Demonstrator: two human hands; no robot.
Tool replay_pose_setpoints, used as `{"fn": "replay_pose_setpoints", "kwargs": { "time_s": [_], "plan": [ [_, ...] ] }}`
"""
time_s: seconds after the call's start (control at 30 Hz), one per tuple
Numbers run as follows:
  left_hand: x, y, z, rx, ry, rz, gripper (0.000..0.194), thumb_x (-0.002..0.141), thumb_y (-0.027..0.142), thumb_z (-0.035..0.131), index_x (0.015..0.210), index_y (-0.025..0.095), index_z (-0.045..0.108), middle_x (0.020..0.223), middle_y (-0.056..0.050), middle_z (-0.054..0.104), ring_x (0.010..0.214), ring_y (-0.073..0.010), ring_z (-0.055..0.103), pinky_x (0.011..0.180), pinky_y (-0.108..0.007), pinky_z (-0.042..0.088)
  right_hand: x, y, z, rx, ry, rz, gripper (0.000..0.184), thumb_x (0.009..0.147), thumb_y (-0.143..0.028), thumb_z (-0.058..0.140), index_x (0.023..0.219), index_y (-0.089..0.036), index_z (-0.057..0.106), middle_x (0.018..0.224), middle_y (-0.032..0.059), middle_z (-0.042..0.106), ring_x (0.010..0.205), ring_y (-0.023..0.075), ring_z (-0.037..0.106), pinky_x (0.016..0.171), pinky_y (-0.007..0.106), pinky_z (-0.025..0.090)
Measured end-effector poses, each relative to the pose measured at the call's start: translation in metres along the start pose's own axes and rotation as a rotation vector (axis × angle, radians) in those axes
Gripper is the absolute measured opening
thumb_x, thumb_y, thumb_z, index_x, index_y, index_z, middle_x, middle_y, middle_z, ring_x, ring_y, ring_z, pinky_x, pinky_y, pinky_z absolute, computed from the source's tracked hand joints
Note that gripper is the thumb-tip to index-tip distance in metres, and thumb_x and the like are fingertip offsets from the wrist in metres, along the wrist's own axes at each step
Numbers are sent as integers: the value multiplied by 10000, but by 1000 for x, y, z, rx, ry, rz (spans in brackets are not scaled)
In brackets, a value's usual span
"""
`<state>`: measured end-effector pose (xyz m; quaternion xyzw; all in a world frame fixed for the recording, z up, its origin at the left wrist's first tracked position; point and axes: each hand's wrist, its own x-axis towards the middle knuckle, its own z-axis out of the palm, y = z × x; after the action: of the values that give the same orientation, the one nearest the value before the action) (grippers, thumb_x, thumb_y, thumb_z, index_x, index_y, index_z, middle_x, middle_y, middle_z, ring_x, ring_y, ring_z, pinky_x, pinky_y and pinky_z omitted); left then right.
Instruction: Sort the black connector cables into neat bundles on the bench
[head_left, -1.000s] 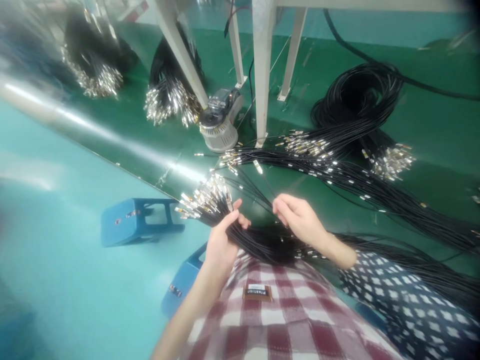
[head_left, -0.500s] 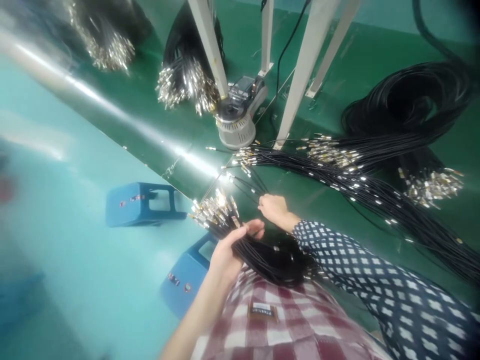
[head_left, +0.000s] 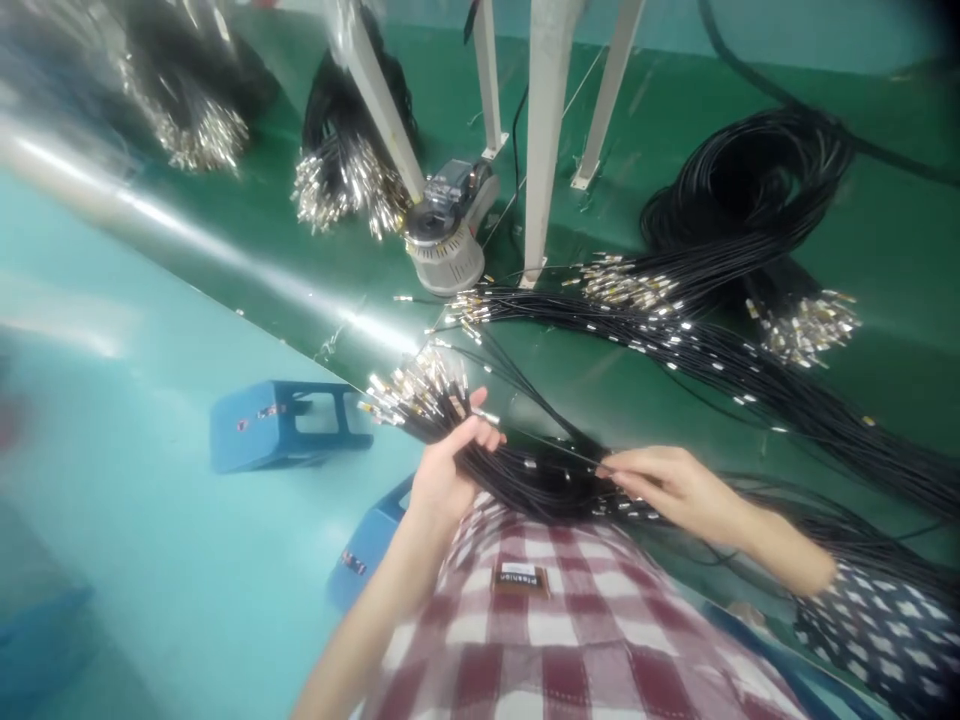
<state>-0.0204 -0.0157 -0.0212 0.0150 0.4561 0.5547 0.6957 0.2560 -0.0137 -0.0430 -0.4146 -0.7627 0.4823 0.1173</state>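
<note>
- The cable bundle (head_left: 517,485) is held at the near middle by the left hand (head_left: 448,470), with fingers partly curled around it.
- Its metal ends (head_left: 420,385) are pointed to the far left; its long axis is directed from there to the near right.
- By the right hand (head_left: 675,490), a single cable (head_left: 551,440) is pinched between thumb and fingers; its tip is pointed left, beside the left fingers; whether they are touched cannot be told.
</note>
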Motion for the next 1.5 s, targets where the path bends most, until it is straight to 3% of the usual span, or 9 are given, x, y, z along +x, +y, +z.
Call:
{"fn": "replay_pose_setpoints", "kwargs": {
  "time_s": [0.1,0.23,0.4,0.53,0.9,1.0,1.13,1.27,1.5],
  "plan": [
    [-4,0,4,14,3,-8,184,711,157,723,884,108,684,562,32,470,560,-103,471,710,-287,484,-15,6,8,-109,15,-104,286,991,-305,430,1101,-207,675,1038,54,732,941,181,682,836,301,491],
    [-11,-1,8,56,-12,-15,183,689,157,736,856,106,682,544,29,486,556,-107,486,722,-292,488,-10,-13,3,-178,41,-81,271,982,-355,447,1062,-210,661,1005,40,717,770,150,665,699,278,482],
    [-17,0,15,86,-26,-19,137,652,138,732,764,122,654,519,22,497,548,-111,491,625,-243,456,40,-75,8,-233,278,-49,245,941,-422,527,964,-211,650,975,22,677,758,130,611,661,252,423],
    [-18,1,14,109,-13,-25,159,616,134,739,755,111,665,501,18,504,532,-109,496,567,-223,428,73,-102,26,-250,309,-123,219,947,-369,525,864,-214,655,890,3,677,770,127,600,670,254,380],
    [-16,0,10,55,-22,-71,173,616,154,749,772,125,681,475,46,458,510,-95,451,673,-275,470,12,-58,9,-229,101,-13,208,920,-369,578,835,-201,667,888,33,687,827,175,592,769,306,411],
    [-16,1,13,88,-67,-65,190,628,158,747,805,121,688,479,39,465,530,-105,467,651,-264,457,33,-78,13,-149,176,-11,224,903,-419,593,919,-211,675,938,33,703,867,175,616,777,292,419],
    [-17,0,11,143,-126,-15,249,657,161,744,899,127,694,524,26,492,564,-116,484,620,-251,434,62,-96,23,-216,290,1,185,936,-355,541,907,-236,680,783,-5,710,672,141,609,627,259,365],
    [-15,-2,7,120,-101,40,297,674,151,745,965,133,693,554,33,496,579,-109,487,710,-283,466,52,-85,22,-360,426,-88,193,951,-319,528,899,-237,694,728,-12,722,622,133,616,641,266,361],
    [-16,-3,18,170,-78,51,141,666,174,770,720,122,651,552,14,514,572,-116,514,705,-299,473,34,-74,20,-448,458,-122,244,961,-326,502,892,-225,713,798,20,750,650,139,643,686,288,389]
  ]
}}
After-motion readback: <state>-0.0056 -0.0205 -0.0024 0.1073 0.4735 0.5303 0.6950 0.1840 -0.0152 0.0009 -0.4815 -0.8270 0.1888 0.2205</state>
